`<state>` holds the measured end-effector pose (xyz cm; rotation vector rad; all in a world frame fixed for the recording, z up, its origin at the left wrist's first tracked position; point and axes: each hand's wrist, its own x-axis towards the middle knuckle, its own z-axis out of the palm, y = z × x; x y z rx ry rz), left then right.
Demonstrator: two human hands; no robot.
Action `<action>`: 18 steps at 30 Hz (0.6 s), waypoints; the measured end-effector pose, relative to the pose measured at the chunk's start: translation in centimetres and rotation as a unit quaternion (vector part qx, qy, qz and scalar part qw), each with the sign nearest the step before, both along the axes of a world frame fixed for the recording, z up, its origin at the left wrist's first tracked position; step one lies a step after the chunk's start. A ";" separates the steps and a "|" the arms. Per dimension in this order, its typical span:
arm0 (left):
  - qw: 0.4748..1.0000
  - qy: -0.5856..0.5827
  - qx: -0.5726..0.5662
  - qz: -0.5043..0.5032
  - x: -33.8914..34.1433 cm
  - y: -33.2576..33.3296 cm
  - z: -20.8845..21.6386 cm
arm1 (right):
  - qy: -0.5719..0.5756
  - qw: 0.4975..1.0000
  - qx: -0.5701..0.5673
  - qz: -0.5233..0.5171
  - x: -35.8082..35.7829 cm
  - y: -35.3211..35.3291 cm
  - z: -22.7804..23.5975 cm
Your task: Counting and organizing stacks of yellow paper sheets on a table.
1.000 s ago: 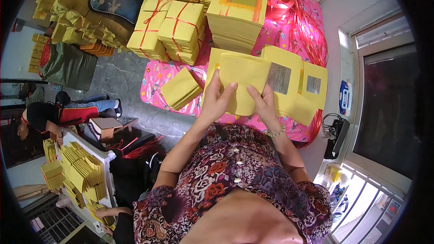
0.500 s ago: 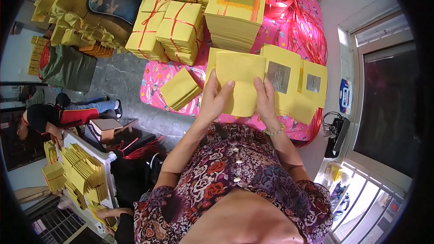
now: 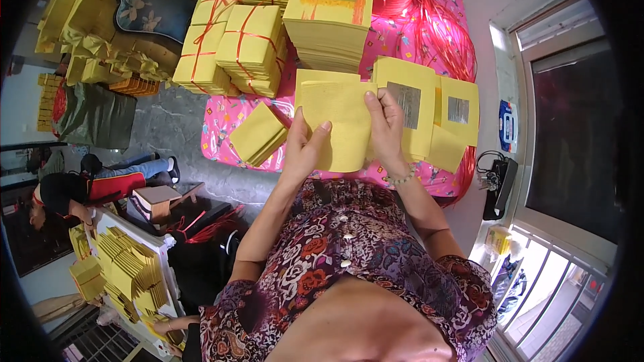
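Note:
My left hand [image 3: 305, 146] grips the left edge of a sheaf of yellow paper [image 3: 341, 117], its thumb lying on top. Closed on the sheaf's upper right edge is my right hand [image 3: 388, 127], with a beaded bracelet at the wrist. More yellow sheets show behind the sheaf's upper left edge. Right of my hands lie yellow sheets with a silver rectangle [image 3: 406, 104], and farther right more such sheets with a smaller silver patch [image 3: 459, 110]. To the left rests a small folded stack of yellow paper [image 3: 258, 135]. All lie on a pink patterned cover [image 3: 216, 127].
A tall yellow paper stack [image 3: 329, 43] stands beyond my hands, beside bundles tied with red ribbon [image 3: 248, 43]. Loose red ribbons [image 3: 436, 23] spread at the far right. Left, people work by a white table [image 3: 168, 265] piled with yellow paper; a blue chair back [image 3: 154, 0] stands behind.
My right hand has moved up to the sheaf's upper right edge, its thumb now near the corner. My left hand keeps its hold. The whole view has shifted slightly.

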<state>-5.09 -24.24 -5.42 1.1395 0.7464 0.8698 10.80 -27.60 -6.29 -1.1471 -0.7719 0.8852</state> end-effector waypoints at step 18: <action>0.999 -0.010 -0.032 0.017 -0.9 1.4 -1.1 | -0.019 0.984 -0.106 0.141 0.9 -0.2 -1.0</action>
